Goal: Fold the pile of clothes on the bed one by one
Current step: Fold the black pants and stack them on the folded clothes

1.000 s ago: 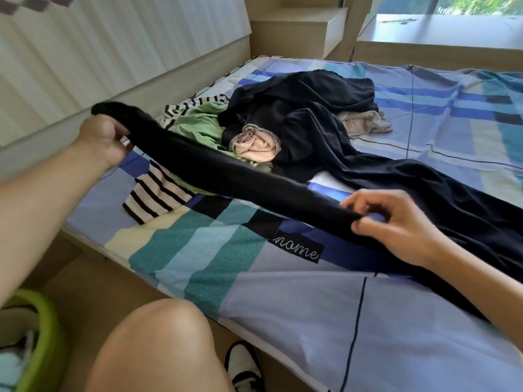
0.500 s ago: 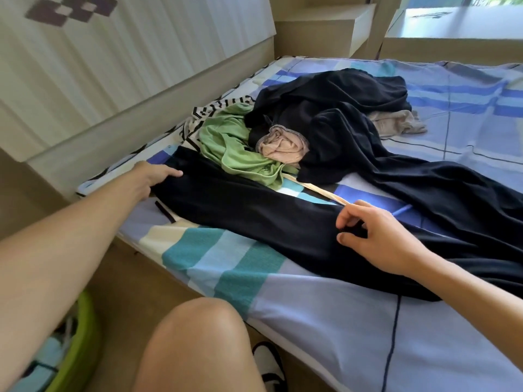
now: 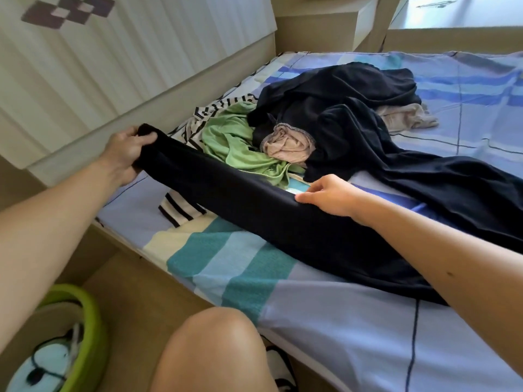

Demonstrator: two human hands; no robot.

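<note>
Our left hand grips the black garment end by the bed left edge; right hand fingers pinch it mid-length. Stretched narrow; bed bare along its near edge.

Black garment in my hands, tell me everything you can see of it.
The black garment is a long, narrow stretch of plain, soft, matte fabric. The left hand grips its raised, bunched end; the right hand pinches its upper edge midway. Between them it is pulled straight, crossing over a striped garment and in front of a green garment. Past the right hand it widens and lies on the bedsheet, its far end hidden behind the forearm.
</note>
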